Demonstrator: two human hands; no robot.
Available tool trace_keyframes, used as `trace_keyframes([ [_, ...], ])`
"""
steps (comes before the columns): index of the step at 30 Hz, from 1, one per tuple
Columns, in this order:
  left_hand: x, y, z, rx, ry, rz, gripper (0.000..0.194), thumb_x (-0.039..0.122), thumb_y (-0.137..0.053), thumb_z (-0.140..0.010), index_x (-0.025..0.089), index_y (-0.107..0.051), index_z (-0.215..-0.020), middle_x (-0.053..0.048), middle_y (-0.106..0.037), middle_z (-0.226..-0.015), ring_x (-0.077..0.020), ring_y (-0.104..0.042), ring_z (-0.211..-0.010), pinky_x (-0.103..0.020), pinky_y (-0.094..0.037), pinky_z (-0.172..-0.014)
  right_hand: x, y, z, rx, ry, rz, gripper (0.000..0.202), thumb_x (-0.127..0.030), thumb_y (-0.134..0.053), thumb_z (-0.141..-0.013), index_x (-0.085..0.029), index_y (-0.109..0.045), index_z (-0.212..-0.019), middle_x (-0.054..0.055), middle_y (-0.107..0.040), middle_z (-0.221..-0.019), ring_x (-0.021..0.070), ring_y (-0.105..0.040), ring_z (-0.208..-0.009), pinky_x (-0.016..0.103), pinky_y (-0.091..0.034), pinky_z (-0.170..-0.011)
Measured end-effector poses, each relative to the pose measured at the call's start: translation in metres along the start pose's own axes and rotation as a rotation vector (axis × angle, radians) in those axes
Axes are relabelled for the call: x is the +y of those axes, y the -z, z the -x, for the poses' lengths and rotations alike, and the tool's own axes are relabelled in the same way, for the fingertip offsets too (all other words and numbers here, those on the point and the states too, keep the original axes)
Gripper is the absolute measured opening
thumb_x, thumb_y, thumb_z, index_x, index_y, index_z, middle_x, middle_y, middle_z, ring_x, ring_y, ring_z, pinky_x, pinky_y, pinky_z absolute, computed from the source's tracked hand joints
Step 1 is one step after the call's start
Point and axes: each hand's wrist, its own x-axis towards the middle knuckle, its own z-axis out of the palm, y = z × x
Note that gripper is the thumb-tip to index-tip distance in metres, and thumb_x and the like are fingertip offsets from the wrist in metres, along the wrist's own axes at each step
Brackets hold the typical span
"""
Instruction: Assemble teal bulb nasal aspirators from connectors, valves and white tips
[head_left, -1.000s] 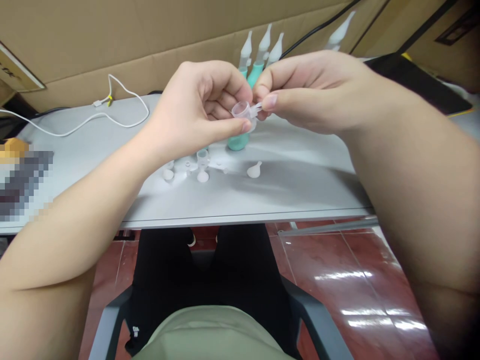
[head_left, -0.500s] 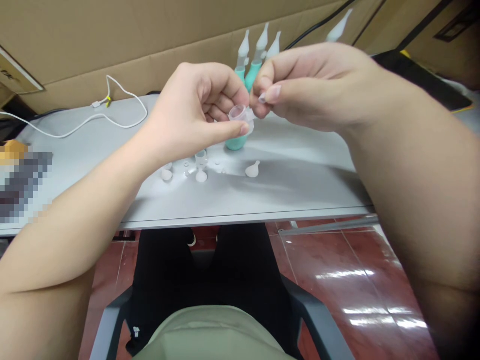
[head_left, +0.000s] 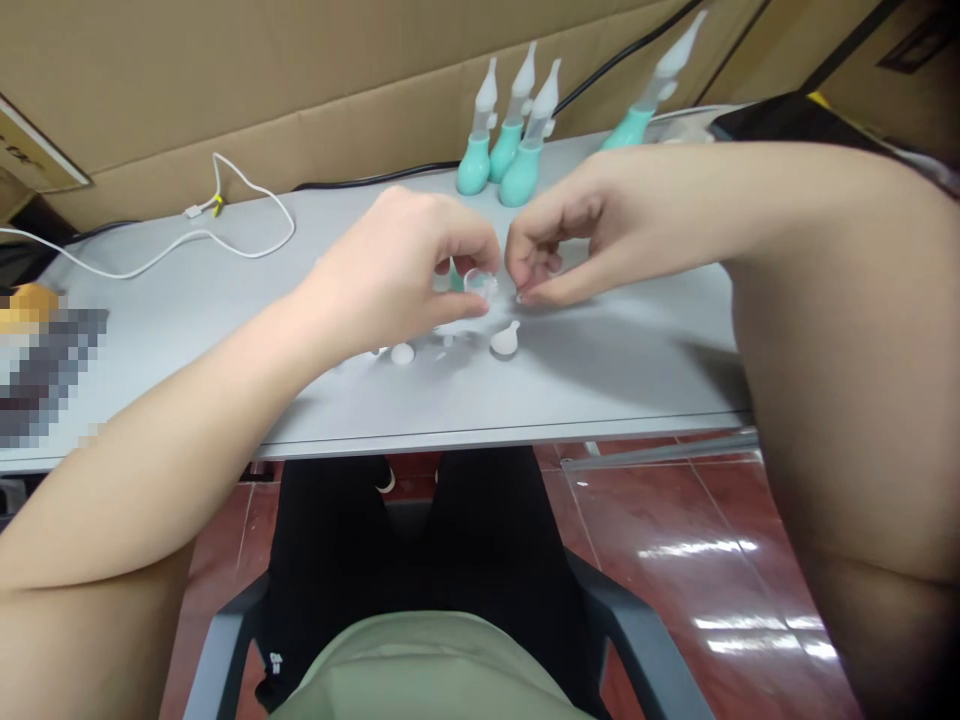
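Observation:
My left hand grips a small clear plastic cup between thumb and fingers, low over the table. Just right of it, the thumb and forefinger of my right hand pinch a tiny whitish piece too small to make out. On the table below lies a white teardrop-shaped part. A round white piece rests farther left, partly near other small clear bits. Some green shows behind my left fingers, mostly hidden.
Several green bulbs with clear necks and white pointed tips, one of them a front bulb, stand at the back of the grey table. A white cable loops at the left. Cardboard rises behind.
Both hands have come down toward the table, the left with the clear cup. They are slightly farther apart, and the green bulbs behind them show more fully.

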Motion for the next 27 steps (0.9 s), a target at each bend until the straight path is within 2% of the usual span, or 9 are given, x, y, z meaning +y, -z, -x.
trace_keyframes([
  [6, 0.006, -0.001, -0.006, -0.132, 0.065, -0.148, 0.014, 0.023, -0.088, -0.092, 0.026, -0.087, -0.105, -0.001, -0.087, -0.100, -0.0274, -0.077, -0.093, -0.043, -0.054, -0.086, 0.005, -0.007, -0.008, -0.066, -0.050, 0.109, 0.024, -0.046, -0.075, -0.085, -0.025, -0.081, -0.095, -0.002, -0.074, -0.087, 0.0141, -0.062, -0.073, 0.033, -0.047, -0.070],
  [9, 0.006, -0.002, -0.007, -0.148, 0.076, -0.162, 0.012, 0.027, -0.085, -0.090, 0.030, -0.086, -0.101, 0.001, -0.086, -0.096, -0.0264, -0.076, -0.090, -0.043, -0.056, -0.085, 0.001, -0.009, -0.009, -0.063, -0.060, 0.128, 0.026, -0.048, -0.074, -0.087, -0.025, -0.081, -0.095, -0.002, -0.074, -0.087, 0.0140, -0.061, -0.073, 0.033, -0.046, -0.071],
  [11, 0.005, -0.003, -0.008, -0.147, 0.049, -0.156, 0.013, 0.029, -0.084, -0.089, 0.032, -0.087, -0.101, 0.001, -0.086, -0.094, -0.0265, -0.075, -0.088, -0.043, -0.055, -0.083, -0.004, -0.010, -0.010, -0.061, -0.075, 0.140, 0.023, -0.044, -0.074, -0.086, -0.024, -0.081, -0.095, -0.001, -0.075, -0.088, 0.0136, -0.061, -0.072, 0.032, -0.045, -0.070],
  [15, 0.005, -0.004, -0.009, -0.191, 0.088, -0.214, 0.022, 0.023, -0.085, -0.090, 0.033, -0.088, -0.109, 0.002, -0.087, -0.099, -0.0273, -0.076, -0.089, -0.041, -0.053, -0.082, -0.011, -0.010, -0.012, -0.076, -0.099, 0.160, 0.020, -0.037, -0.072, -0.084, -0.024, -0.081, -0.096, 0.000, -0.076, -0.089, 0.0139, -0.060, -0.071, 0.031, -0.043, -0.070],
  [20, 0.006, -0.002, -0.008, -0.238, 0.078, -0.255, 0.020, 0.024, -0.086, -0.092, 0.029, -0.086, -0.111, 0.000, -0.087, -0.107, -0.0287, -0.076, -0.096, -0.042, -0.054, -0.088, -0.006, -0.008, -0.010, -0.067, -0.104, 0.154, 0.022, -0.043, -0.076, -0.087, -0.024, -0.080, -0.095, 0.000, -0.076, -0.091, 0.0153, -0.061, -0.075, 0.033, -0.044, -0.073],
  [23, 0.005, -0.001, -0.007, -0.227, 0.036, -0.286, 0.020, 0.030, -0.087, -0.094, 0.026, -0.086, -0.113, -0.005, -0.086, -0.107, -0.0327, -0.075, -0.102, -0.045, -0.055, -0.090, -0.001, -0.005, -0.008, -0.022, -0.089, 0.149, 0.020, -0.041, -0.076, -0.088, -0.023, -0.080, -0.097, -0.001, -0.074, -0.088, 0.0141, -0.060, -0.075, 0.033, -0.044, -0.074],
  [25, 0.004, -0.001, -0.006, -0.173, -0.011, -0.291, 0.025, 0.034, -0.091, -0.092, 0.025, -0.086, -0.115, -0.007, -0.084, -0.105, -0.0352, -0.076, -0.104, -0.047, -0.056, -0.094, 0.000, -0.004, -0.007, 0.028, -0.074, 0.142, 0.020, -0.041, -0.076, -0.089, -0.023, -0.079, -0.097, -0.001, -0.073, -0.086, 0.0130, -0.058, -0.074, 0.033, -0.042, -0.075],
  [27, 0.004, -0.002, -0.005, -0.124, -0.098, -0.265, 0.030, 0.038, -0.091, -0.094, 0.027, -0.086, -0.121, -0.009, -0.084, -0.112, -0.0353, -0.076, -0.109, -0.049, -0.056, -0.100, -0.002, -0.002, -0.006, 0.075, -0.062, 0.136, 0.021, -0.042, -0.075, -0.092, -0.022, -0.078, -0.097, -0.001, -0.072, -0.085, 0.0125, -0.057, -0.074, 0.033, -0.041, -0.075],
])
